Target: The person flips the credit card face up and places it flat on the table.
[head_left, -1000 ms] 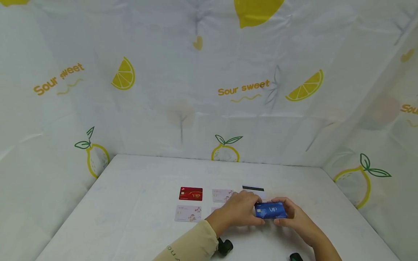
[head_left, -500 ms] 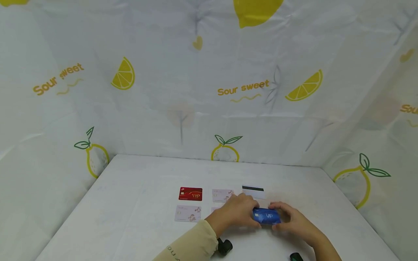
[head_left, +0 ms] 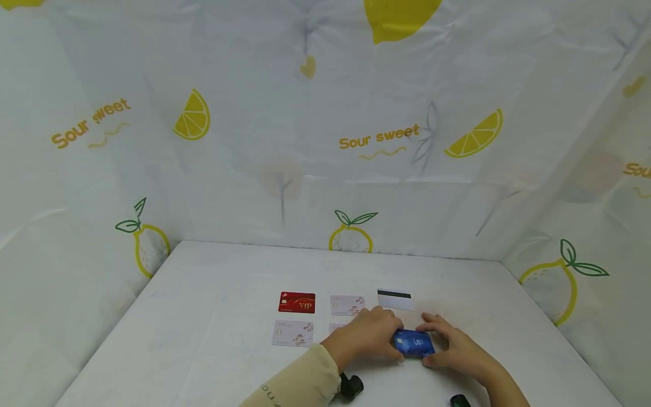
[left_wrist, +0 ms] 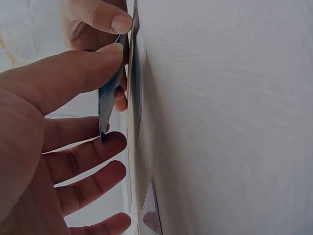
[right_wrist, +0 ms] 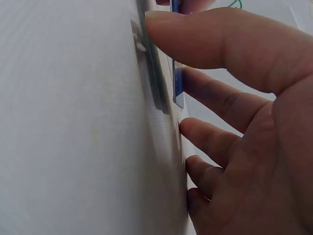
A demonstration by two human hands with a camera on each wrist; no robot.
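Note:
A blue VIP card (head_left: 414, 343) is low over the white table, between both hands. My left hand (head_left: 368, 333) pinches its left end; in the left wrist view the thumb lies across one edge of the tilted card (left_wrist: 110, 98) and fingertips meet the other. From the right, my right hand (head_left: 455, 345) holds the opposite end between thumb and index finger. In the right wrist view that index finger touches the card (right_wrist: 179, 88), while the other fingers are spread beside the tabletop. Part of the card is hidden behind the thumbs in both wrist views.
Behind the hands lie a red VIP card (head_left: 297, 302), a pale VIP card (head_left: 348, 305) and a white card with a black stripe (head_left: 395, 299). Another pale card (head_left: 293, 333) is nearer. The left hand partly covers one more (head_left: 334, 327). Black objects (head_left: 351, 386) sit near the wrists.
The blue card has come down and toward the person, slightly left, with the right hand following. The striped card at the back is now more fully uncovered. The left hand has shifted only slightly.

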